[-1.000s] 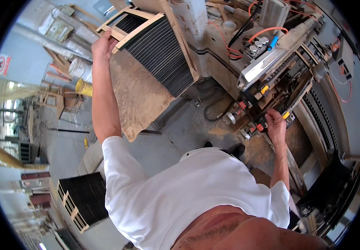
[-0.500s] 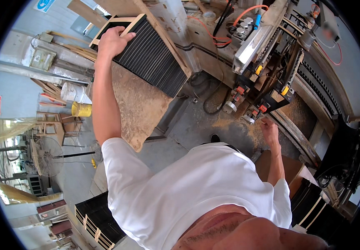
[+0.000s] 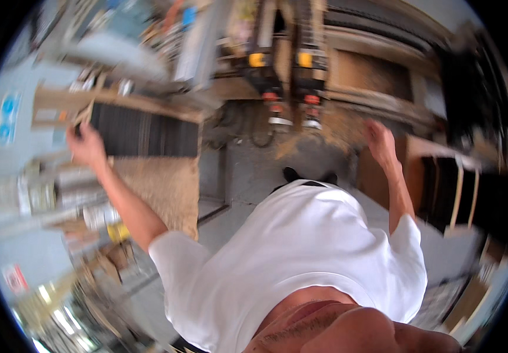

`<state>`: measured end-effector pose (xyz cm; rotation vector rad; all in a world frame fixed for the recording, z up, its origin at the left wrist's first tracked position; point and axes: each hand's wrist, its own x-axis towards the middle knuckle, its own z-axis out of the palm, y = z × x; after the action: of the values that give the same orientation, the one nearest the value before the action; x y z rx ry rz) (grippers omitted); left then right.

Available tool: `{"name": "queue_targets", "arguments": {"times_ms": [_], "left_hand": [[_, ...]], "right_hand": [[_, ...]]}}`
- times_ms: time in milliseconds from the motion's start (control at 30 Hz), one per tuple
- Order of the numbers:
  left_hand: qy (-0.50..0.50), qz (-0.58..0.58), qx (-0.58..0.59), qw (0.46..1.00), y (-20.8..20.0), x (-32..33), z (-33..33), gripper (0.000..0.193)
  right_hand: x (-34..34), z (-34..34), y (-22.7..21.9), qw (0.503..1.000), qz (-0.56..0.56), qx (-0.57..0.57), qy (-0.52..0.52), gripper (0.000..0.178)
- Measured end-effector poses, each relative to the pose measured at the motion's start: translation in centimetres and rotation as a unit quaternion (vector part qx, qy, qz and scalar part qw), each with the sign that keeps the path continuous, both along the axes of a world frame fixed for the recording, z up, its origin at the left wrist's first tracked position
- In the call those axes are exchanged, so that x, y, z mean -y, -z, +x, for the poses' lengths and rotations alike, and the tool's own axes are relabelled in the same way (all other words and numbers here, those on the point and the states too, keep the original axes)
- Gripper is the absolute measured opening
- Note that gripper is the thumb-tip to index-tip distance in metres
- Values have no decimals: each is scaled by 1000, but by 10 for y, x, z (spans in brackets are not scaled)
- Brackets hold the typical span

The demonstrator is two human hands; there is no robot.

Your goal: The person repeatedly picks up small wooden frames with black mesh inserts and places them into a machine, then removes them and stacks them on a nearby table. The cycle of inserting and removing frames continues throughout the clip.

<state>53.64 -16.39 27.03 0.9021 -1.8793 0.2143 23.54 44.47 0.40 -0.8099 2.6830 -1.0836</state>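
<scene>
A row of thin dark strips [image 3: 142, 130] with pale wood at its left end lies on a worn brown board [image 3: 163, 182]. My left hand [image 3: 89, 147] is at that left end, fingers bent beside the pale wood. Blur hides whether they grip it. My right hand [image 3: 379, 142] hangs to the right of the machine's two heads, above the sawdust-strewn floor, apart from the machine. Its fingers look curled but are smeared, and I can make out nothing in them.
Ahead stands a machine with two parallel arms, each bearing a yellow block [image 3: 305, 59] and a red part [image 3: 311, 100]. To my right, more dark strips with pale wooden slats [image 3: 457, 197] are stacked beside a brown panel [image 3: 414, 156]. A yellow bucket [image 3: 117, 231] is at the left.
The view has swung right, bringing the machine to the middle. My left hand no longer lies over the top of the pale wood but sits at its end. My right hand stays raised.
</scene>
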Motion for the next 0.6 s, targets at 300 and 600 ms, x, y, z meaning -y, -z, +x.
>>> {"name": "queue_targets", "arguments": {"times_ms": [300, 600], "left_hand": [[385, 408, -155, 813, 236, -316, -137, 13], [405, 582, -116, 696, 273, -301, -273, 26]], "right_hand": [[-181, 0, -121, 918, 104, -294, 246, 26], [-255, 68, -86, 891, 190, -183, 369, 20]]}}
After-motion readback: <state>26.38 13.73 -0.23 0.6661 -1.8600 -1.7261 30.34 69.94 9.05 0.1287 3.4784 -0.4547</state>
